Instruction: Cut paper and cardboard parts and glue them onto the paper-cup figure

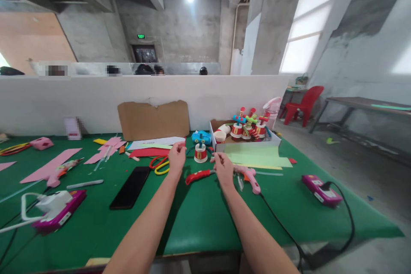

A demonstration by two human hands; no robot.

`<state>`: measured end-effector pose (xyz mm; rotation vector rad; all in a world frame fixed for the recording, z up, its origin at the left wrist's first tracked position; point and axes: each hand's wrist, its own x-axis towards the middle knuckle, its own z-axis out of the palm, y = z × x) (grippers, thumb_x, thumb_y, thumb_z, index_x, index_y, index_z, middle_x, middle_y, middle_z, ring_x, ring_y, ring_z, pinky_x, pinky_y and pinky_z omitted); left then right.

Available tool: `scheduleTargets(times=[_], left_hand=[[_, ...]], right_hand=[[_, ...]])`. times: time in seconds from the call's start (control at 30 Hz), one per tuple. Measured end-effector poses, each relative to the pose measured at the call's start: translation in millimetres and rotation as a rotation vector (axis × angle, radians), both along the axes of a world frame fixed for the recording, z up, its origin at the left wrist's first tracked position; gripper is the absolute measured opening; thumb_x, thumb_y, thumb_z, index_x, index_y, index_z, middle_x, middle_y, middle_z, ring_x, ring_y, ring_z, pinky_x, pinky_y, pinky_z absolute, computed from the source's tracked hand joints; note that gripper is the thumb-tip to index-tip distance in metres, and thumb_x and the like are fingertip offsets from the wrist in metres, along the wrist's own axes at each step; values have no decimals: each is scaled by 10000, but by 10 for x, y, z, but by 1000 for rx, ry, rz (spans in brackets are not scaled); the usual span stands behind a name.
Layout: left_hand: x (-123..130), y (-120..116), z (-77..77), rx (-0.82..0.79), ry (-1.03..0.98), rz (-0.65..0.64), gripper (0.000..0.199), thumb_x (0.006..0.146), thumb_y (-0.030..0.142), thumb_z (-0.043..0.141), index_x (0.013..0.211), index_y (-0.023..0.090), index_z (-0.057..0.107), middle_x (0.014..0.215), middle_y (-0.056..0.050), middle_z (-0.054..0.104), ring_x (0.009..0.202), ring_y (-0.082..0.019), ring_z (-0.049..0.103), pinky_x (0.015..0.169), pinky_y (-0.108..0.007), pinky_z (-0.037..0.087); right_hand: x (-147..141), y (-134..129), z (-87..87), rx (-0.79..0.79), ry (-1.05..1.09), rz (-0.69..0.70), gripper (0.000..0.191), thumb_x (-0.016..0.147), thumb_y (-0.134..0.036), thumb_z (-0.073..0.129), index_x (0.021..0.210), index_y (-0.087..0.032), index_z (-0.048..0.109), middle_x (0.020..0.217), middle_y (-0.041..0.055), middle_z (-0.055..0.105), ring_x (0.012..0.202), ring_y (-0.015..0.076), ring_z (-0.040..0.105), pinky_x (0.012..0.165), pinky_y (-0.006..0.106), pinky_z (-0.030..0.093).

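Observation:
A small paper-cup figure with a blue head and dark thin arms stands upright between my hands. My left hand is closed in a pinch just left of the figure, close to its arm; whatever the fingertips hold is too small to make out. On the other side my right hand pinches near the figure's other arm, its fingertips' contents also unclear. Beneath the hands lies a red utility knife. Red-and-yellow-handled scissors rest beside my left hand, and a pink glue gun lies right of my right hand.
A white box with several finished-looking cup figures stands behind, beside green paper. A black phone, another glue gun, pink paper strips and a purple power strip lie left. Another power strip sits right.

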<state>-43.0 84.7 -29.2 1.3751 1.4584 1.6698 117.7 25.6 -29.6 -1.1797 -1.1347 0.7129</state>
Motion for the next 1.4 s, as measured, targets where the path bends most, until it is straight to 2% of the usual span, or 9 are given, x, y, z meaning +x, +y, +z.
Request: scheduleTargets(times=[0.17, 0.3, 0.5, 0.83, 0.93, 1.07, 1.17, 1.23, 1.4], left_hand=[[366, -712, -231, -29, 114, -229, 220, 664, 92, 505, 800, 193, 646, 643, 11, 627, 635, -149, 575, 671, -264, 451], [485, -1110, -450, -48, 118, -265, 189, 751, 117, 442, 762, 190, 616, 765, -31, 670, 756, -173, 608, 744, -298, 469], [402, -1104, -532, -99, 146, -232, 151, 757, 121, 466, 696, 195, 582, 716, -40, 658, 694, -187, 601, 716, -314, 466], [418, -1082, -592, -98, 167, -241, 178, 756, 124, 497, 830, 184, 647, 863, -89, 692, 827, -234, 625, 792, -354, 470], [353, -973, -562, -77, 182, -282, 198, 694, 77, 525, 791, 187, 659, 773, -49, 691, 750, -202, 628, 747, -319, 483], [65, -552, -374, -38, 225, -208, 191, 654, 76, 548, 778, 189, 639, 670, -9, 649, 682, -173, 608, 729, -309, 479], [-165, -138, -179, -5, 274, -76, 215, 624, 172, 650, 837, 189, 630, 872, -65, 662, 915, -236, 592, 870, -370, 429], [-253, 107, -93, 11, 335, -24, 360, 563, 272, 739, 894, 182, 633, 1022, -115, 642, 1080, -296, 527, 950, -406, 372], [-264, 507, -96, 51, 541, -204, 630, 428, 394, 817, 995, 184, 640, 1187, -138, 596, 1191, -328, 469, 1017, -405, 321]], right_hand=[[-235, -450, -205, 71, -366, 74, 259, 873, -338, 397, 795, -220, 613, 706, 34, 676, 622, 164, 591, 587, 246, 396], [-252, -637, -311, 50, -665, 114, 266, 907, -286, 365, 873, -227, 622, 779, 58, 697, 674, 175, 628, 598, 236, 368], [-227, -548, -348, 89, -825, 167, 257, 913, -289, 393, 810, -220, 619, 741, 46, 691, 642, 165, 620, 576, 228, 337], [-243, -508, -404, 78, -774, 147, 316, 906, -325, 389, 692, -217, 594, 681, 28, 658, 606, 145, 558, 579, 228, 327], [-247, -395, -361, 99, -650, 126, 326, 865, -336, 454, 588, -214, 575, 590, 7, 620, 545, 134, 514, 545, 229, 317], [-295, -7, -144, 49, -405, 136, 364, 808, -368, 505, 483, -210, 551, 438, -26, 525, 466, 125, 473, 509, 227, 317], [-302, 227, -40, 29, -170, -49, 415, 860, -414, 384, 546, -207, 560, 461, -23, 526, 469, 128, 475, 512, 230, 337], [-272, 279, -72, 72, -156, -168, 386, 855, -415, 401, 570, -204, 555, 495, -17, 538, 509, 131, 485, 545, 235, 342], [-134, 255, -266, 63, -254, -151, 331, 830, -396, 453, 586, -204, 566, 490, -16, 529, 526, 136, 486, 576, 242, 339]])
